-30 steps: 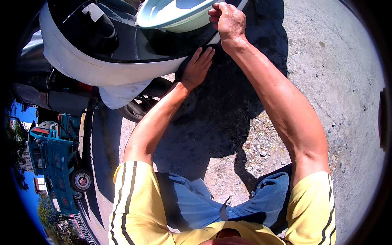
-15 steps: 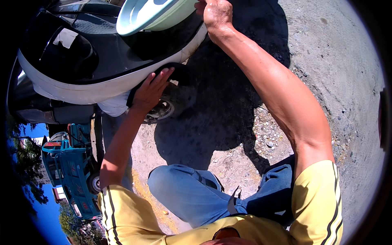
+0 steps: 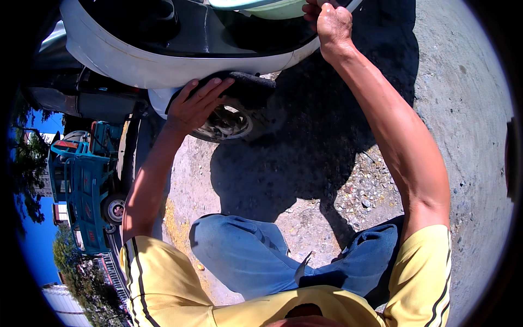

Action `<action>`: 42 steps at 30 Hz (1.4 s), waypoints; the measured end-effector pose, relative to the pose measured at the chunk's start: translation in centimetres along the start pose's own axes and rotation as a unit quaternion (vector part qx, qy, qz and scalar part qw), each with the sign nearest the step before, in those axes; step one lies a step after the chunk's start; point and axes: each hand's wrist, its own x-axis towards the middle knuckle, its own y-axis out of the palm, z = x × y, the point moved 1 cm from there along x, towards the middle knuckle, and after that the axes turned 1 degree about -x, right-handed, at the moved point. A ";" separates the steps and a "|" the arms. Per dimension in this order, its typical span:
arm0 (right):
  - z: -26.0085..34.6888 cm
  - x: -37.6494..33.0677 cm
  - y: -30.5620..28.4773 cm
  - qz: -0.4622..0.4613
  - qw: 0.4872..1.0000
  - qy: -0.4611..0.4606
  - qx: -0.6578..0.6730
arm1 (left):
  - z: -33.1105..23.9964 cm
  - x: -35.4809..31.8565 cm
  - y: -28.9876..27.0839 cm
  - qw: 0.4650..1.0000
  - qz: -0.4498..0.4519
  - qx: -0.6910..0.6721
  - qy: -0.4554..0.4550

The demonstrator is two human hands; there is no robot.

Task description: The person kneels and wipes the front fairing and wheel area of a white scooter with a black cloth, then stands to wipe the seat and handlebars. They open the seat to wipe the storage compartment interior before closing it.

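My left hand point(image 3: 197, 106) lies with fingers stretched out on the dark curved top point(image 3: 253, 83) of a wheel; whether that is tyre or mudguard I cannot tell. Below it shows the metal wheel rim point(image 3: 239, 124). Above is the white side panel point(image 3: 180, 71) of a small vehicle with a black floor. A pale green basin point(image 3: 278, 10) rests on that floor, cut off by the upper edge. Beside its right end, my right hand point(image 3: 334, 27) is closed with curled fingers; what is in them, if anything, is hidden.
Gravelly ground point(image 3: 370, 191) lies below, partly in my shadow. My bent knees in blue jeans point(image 3: 239, 250) are close in front. A teal cargo vehicle point(image 3: 87, 191) stands at the left, with trees point(image 3: 81, 272) nearby. Grey pavement point(image 3: 463, 109) stretches along the right.
The vehicle and basin sit higher and further right in the picture as the view shifted. My left hand stays by the wheel, my right hand by the basin's edge.
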 end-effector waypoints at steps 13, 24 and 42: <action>-0.7 -1.6 0.4 0.057 0.997 -0.015 -0.050 | -5.0 14.2 1.4 0.989 -0.064 -0.013 -0.134; 1.5 -4.2 0.8 0.265 0.931 0.110 -0.223 | 0.8 -0.7 0.3 0.993 -0.102 -0.050 -0.030; -2.4 -13.8 2.6 0.292 0.941 0.033 -0.170 | -1.2 -5.2 0.3 0.956 -0.072 -0.154 -0.241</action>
